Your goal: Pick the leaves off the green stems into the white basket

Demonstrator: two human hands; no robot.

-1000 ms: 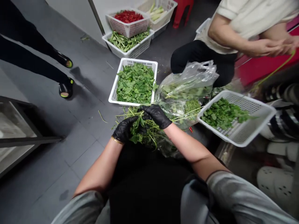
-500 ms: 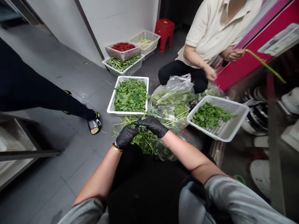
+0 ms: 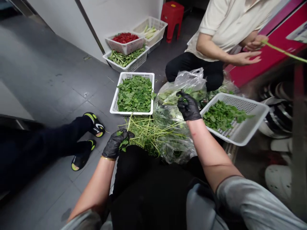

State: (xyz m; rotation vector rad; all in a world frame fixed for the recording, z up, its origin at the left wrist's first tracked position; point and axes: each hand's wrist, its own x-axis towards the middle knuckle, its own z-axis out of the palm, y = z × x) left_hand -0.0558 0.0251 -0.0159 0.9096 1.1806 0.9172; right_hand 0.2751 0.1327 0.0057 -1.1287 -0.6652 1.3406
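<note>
My left hand (image 3: 117,142), in a black glove, is closed round a leafy green stem (image 3: 129,123) just left of a heap of cut stems (image 3: 146,131). Leaves poke out beside its fingers. Over the clear plastic bags (image 3: 165,110), my gloved right hand (image 3: 189,105) is closed, with a trace of green leaf showing at its curled fingers. A white basket of picked leaves (image 3: 135,94) lies beyond the stem heap. Right of my right hand, another white basket (image 3: 249,118) holds leafy greens (image 3: 223,115).
A person in a cream shirt (image 3: 216,25) squats across from me, holding a long green stalk (image 3: 285,52). Baskets of red chillies (image 3: 126,38) and green beans (image 3: 126,58) are stacked by the wall near a red stool (image 3: 171,19). Another person's sandalled foot (image 3: 96,126) is at left.
My hands have parted: the left moved left with the stem, the right moved up and right over the bags. The squatting person's hands have come closer together. The person at left has shifted their feet.
</note>
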